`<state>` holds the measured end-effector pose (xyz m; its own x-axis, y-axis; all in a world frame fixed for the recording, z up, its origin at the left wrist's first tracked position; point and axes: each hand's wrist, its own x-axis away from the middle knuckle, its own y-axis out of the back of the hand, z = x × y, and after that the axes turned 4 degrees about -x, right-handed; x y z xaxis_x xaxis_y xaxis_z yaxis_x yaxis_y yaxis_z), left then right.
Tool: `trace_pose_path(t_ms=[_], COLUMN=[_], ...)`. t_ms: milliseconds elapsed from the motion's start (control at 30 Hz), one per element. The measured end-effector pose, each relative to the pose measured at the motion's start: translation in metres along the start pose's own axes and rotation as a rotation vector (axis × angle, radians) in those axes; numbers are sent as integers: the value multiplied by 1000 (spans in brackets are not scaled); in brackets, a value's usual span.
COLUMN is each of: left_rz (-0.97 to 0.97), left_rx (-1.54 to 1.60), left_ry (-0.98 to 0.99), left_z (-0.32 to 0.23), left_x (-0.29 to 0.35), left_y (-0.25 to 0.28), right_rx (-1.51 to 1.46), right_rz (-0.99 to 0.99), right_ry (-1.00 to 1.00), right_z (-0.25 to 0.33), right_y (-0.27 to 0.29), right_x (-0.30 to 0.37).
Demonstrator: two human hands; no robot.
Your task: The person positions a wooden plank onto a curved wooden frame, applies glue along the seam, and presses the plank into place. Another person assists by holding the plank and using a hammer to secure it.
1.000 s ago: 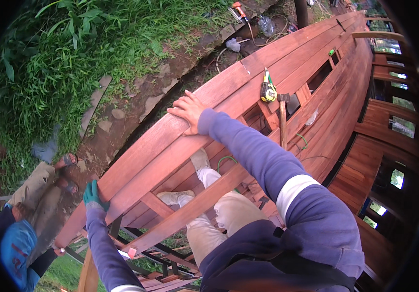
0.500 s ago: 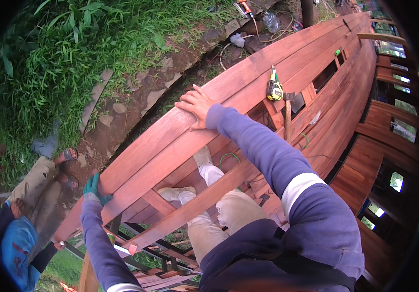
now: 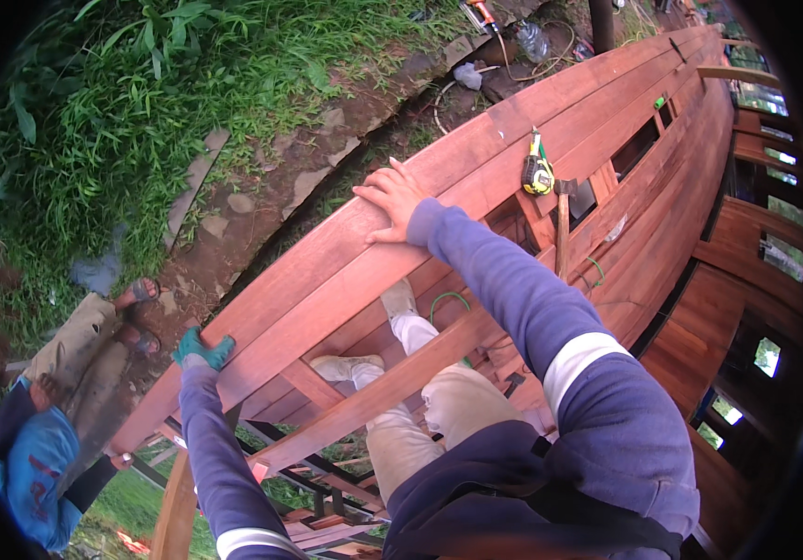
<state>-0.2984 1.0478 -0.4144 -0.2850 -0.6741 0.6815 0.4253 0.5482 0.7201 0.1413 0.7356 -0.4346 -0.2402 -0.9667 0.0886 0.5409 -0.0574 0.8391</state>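
A long reddish-brown plank (image 3: 280, 280) runs along the outer edge of a curved wooden boat hull. Spread fingers of my bare right hand (image 3: 396, 203) lie across its top, the fingertips at the outer edge. Lower left, my left hand (image 3: 203, 349), in a green glove, grips the same plank's edge; some of its fingers are hidden beyond it. To the right of my right hand, a yellow-and-black tape measure (image 3: 538, 175) lies on the planking. Beside the tape is a hammer (image 3: 564, 224) with a wooden handle, partly behind my right sleeve.
At lower left a person in a blue shirt (image 3: 42, 467) has a hand near the plank's end. A crossbeam (image 3: 373, 392) spans in front of my legs, over open framing. Grass (image 3: 187, 103) and a dirt bank lie beyond the hull; an orange power tool (image 3: 481, 14) rests there.
My gloved left hand has shifted up and right along the plank's edge. The right hand stays on the plank. The whole view has shifted slightly.
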Motion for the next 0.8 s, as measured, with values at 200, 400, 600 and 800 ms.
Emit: trace_pose_path(t_ms=[200,400,600,800], left_rz=[-36,7,87,122], left_rx=[94,173,197,127], left_ry=[-17,29,-46,-6], left_z=[-10,-20,-13,-1], left_x=[-3,-20,-38,-54], left_y=[2,-5,-2,-12], right_rx=[121,219,238,259], right_rz=[-151,-70,163,283], right_ry=[-103,-275,-254,-259], right_z=[-5,-26,-47,-51], right_y=[-16,-1,20,22], right_x=[-11,-25,-39,-49])
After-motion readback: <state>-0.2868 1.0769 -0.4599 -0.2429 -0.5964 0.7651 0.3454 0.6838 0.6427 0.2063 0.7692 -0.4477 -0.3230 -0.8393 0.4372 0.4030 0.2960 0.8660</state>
